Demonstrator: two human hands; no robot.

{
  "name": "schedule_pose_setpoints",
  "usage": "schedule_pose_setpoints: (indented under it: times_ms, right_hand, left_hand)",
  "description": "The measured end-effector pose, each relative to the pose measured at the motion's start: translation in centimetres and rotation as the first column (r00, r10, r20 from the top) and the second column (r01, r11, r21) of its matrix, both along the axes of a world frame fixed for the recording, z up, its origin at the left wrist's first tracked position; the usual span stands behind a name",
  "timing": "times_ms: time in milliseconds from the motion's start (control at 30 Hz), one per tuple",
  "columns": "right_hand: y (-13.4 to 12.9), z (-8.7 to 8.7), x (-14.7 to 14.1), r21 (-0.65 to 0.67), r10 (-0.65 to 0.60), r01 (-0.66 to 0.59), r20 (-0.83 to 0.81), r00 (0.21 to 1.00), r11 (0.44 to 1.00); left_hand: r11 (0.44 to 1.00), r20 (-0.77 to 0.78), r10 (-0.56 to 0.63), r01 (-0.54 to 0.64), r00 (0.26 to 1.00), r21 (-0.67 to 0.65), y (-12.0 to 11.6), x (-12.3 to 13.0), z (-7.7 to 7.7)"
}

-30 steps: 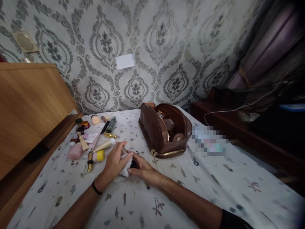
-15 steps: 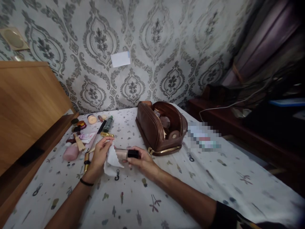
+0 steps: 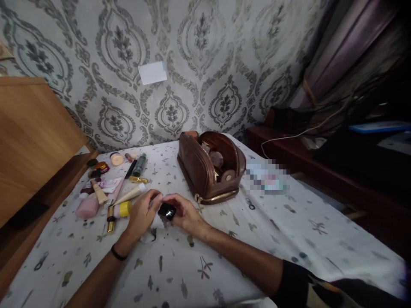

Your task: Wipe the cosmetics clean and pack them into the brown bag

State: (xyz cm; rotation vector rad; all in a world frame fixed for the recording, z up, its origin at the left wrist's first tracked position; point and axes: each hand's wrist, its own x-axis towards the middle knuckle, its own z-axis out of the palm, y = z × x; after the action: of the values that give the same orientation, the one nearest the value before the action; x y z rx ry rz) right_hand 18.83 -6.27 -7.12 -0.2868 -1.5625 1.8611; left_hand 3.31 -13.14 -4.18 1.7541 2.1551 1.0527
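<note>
Near the middle of the cloth, my left hand (image 3: 143, 214) is closed around a crumpled white wipe (image 3: 158, 222). Facing it, my right hand (image 3: 188, 216) grips a small bottle by its black cap (image 3: 167, 211). The bottle's body is mostly hidden by the wipe and my fingers. Beyond my right hand stands a brown leather bag (image 3: 199, 171), unzipped, with several items inside. Left of my left hand lie a yellow-capped bottle (image 3: 123, 209), a cream tube (image 3: 130, 193) and a gold-and-black item (image 3: 111, 220).
More cosmetics, among them a pink bottle (image 3: 87, 207) and a green bottle (image 3: 140, 164), lie at the back left. A wooden panel (image 3: 35, 141) borders the left side. A blurred packet (image 3: 266, 177) lies right of the bag. Behind is a patterned wall (image 3: 199, 51).
Both hands have come closer together, and the bottle has turned so its black cap faces me. The yellow-capped bottle and the cream tube now show more fully. The view has shifted slightly.
</note>
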Motion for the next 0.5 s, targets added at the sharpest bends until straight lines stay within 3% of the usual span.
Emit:
schedule_pose_setpoints:
  times_ms: [100, 300, 500]
  right_hand:
    - [-0.11, -0.06, -0.03, -0.063, -0.003, 0.005, 0.025, 1.0, 0.998]
    - [-0.43, 0.21, -0.11, -0.164, -0.028, 0.033, 0.035, 0.999, 0.986]
    - [0.04, 0.61, -0.25, -0.313, -0.022, 0.009, -0.038, 0.999, 0.95]
  left_hand:
    - [0.999, 0.043, 0.006, -0.004, 0.999, -0.046, 0.08, -0.14, -0.18]
    - [0.998, 0.227, 0.013, -0.027, 0.974, 0.062, 0.41, -0.87, -0.64]
    - [0.997, 0.355, -0.041, 0.013, 0.934, 0.082, 0.41, 0.05, -0.76]
